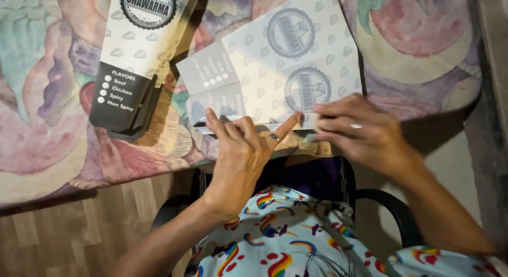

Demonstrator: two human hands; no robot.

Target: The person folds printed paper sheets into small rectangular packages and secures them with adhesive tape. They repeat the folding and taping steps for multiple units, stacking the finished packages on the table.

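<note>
A flat white cardboard food sleeve (275, 60) with round grey stamps and a dark end panel lies on the patterned tablecloth (47, 123). My left hand (241, 150) presses its fingers on the sleeve's near edge, index finger stretched to the right. My right hand (360, 131) pinches the same edge at the sleeve's right end; a ring shows on each hand.
A stack of the same kind of sleeves (137, 54), folded and with black end panels, lies at the upper left. The table edge runs above a wood-look floor (79, 229). A black chair arm (391, 208) and my rainbow-print clothing (286, 240) sit below.
</note>
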